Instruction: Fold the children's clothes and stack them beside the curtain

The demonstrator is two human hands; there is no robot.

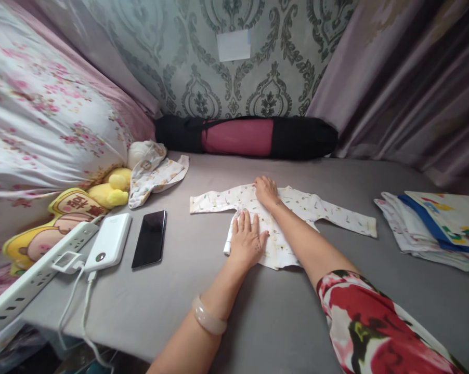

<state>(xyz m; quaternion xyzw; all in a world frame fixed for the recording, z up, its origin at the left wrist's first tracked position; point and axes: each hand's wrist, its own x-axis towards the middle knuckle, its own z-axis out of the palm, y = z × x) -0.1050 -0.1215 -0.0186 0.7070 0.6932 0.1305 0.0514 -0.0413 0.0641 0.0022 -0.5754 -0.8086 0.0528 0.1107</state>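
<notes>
A small white long-sleeved baby shirt (292, 200) with a scattered coloured print lies spread on the grey surface, both sleeves stretched out sideways. My left hand (248, 241) rests flat on the lower left part of its body, fingers spread. Up at the neckline, my right hand (266, 190) has its fingers bent and drawn together on the fabric; the fingertips are partly hidden. My right forearm crosses over the front of the shirt and covers part of it.
To the left are a black phone (150, 239), a white power bank (108, 241) with cables, a power strip (39, 275), yellow plush toys (109, 189) and a printed cloth (160, 174). A folded clothes pile (445, 223) sits right. A long black-and-red bag (238, 136) lies along the wall.
</notes>
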